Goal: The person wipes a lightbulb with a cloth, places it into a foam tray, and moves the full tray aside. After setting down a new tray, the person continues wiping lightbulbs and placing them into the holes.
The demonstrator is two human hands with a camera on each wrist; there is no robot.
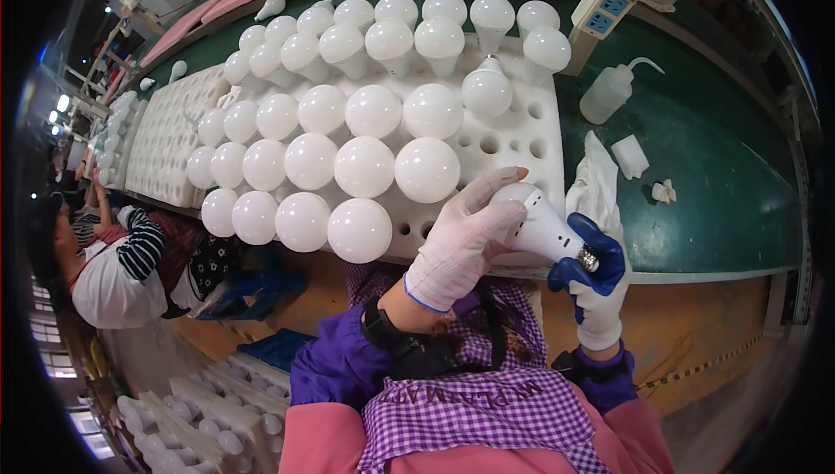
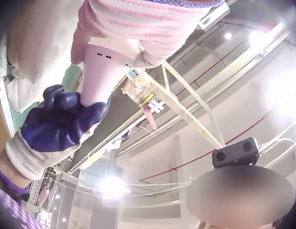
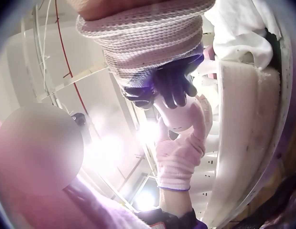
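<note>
A white LED bulb point(image 1: 546, 229) lies tilted between both hands, its metal screw base pointing down to the right. My left hand point(image 1: 465, 235), in a thin white and pink glove, grips the bulb's round dome end; the glove covers much of the dome. My right hand point(image 1: 600, 287), in a white glove with blue-coated fingers, holds the bulb near its screw base. The left wrist view shows small dark slots on the bulb's body point(image 2: 97, 71), with blue fingers point(image 2: 62, 121) curled round its narrow end. Seen from the right wrist, the two hands meet on the bulb point(image 3: 179, 118).
Rows of white bulbs point(image 1: 365, 167) stand in a white foam tray point(image 1: 504, 161) with several bare holes. On the green table point(image 1: 696, 204) are a squeeze bottle point(image 1: 607, 94), a white block point(image 1: 630, 156) and a white cloth point(image 1: 593, 174). A power socket post point(image 1: 606, 4) rises behind. Another person sits left.
</note>
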